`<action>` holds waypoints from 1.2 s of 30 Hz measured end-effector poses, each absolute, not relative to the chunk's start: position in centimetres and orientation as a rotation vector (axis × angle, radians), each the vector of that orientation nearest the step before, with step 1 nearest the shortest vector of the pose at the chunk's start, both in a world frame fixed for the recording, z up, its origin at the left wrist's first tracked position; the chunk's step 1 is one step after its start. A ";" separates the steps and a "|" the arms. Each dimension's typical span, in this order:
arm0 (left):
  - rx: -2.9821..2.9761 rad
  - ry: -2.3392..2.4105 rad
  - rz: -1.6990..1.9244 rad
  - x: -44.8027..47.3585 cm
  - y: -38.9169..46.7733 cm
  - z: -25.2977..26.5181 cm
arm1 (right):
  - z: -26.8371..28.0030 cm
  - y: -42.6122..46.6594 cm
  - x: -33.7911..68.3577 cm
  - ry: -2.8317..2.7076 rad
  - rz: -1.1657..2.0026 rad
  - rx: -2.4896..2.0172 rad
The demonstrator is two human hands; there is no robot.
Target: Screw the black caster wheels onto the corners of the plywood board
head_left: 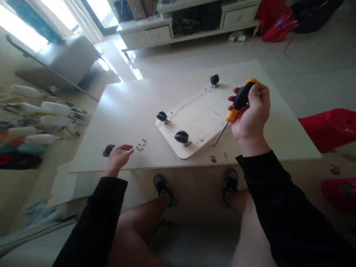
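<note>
Grasping: yellow-black screwdriver (pixel 241 96), right hand (pixel 253 115), tip toward seven o'clock. Screws (pixel 139 144): two o'clock from nearer left hand (pixel 119 157), its grip unclear.

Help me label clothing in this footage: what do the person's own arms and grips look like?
The left sleeve and right sleeve are long, plain and black, reaching about to the wrists, with no visible markings. The left grip and right grip are bare hands without gloves.

We see a white cabinet (pixel 158 34) along the top edge, pale curtains (pixel 83 22) at upper left, a red stool (pixel 325 129) at right.
</note>
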State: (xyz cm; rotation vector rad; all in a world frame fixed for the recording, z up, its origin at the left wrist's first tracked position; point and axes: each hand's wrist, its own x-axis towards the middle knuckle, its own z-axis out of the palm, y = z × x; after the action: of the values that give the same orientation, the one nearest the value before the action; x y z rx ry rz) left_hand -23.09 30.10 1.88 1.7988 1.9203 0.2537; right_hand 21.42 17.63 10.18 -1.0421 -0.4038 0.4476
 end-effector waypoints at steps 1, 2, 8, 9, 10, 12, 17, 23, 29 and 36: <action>1.788 1.913 0.247 -23.2 30.0 1.4 | 10.1 17.3 21.5 -0.391 0.440 -1.049; 1.777 1.901 0.244 -23.3 30.0 1.0 | 10.0 17.0 21.5 -0.380 0.434 -1.056; 1.847 1.750 0.296 -21.9 29.6 -0.2 | 10.1 15.9 21.5 -0.349 0.436 -1.087; 1.860 1.741 0.297 -21.5 29.6 -0.3 | 10.1 15.9 21.4 -0.345 0.437 -1.091; 1.876 1.740 0.288 -21.1 29.5 -0.4 | 10.1 15.9 21.4 -0.342 0.439 -1.094; 1.907 1.771 0.253 -20.3 29.4 -0.7 | 10.1 16.0 21.3 -0.344 0.446 -1.094; 1.954 1.889 0.186 -19.1 29.2 -1.3 | 9.8 16.0 21.4 -0.352 0.456 -1.096; 1.905 1.856 0.208 -18.2 29.2 -1.1 | 10.4 15.6 21.2 -0.318 0.480 -1.085; 1.866 1.777 0.431 -15.7 28.9 1.3 | 11.2 15.0 20.6 -0.270 0.509 -1.024; 1.903 1.504 0.770 -10.9 25.5 5.2 | 11.1 14.2 20.2 -0.264 0.500 -1.006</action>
State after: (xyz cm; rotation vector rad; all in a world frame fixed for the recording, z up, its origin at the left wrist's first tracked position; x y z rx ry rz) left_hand -10.86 25.46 5.22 1.9030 1.5037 0.7698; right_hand 20.20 14.20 11.11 -1.0057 -0.2643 0.4996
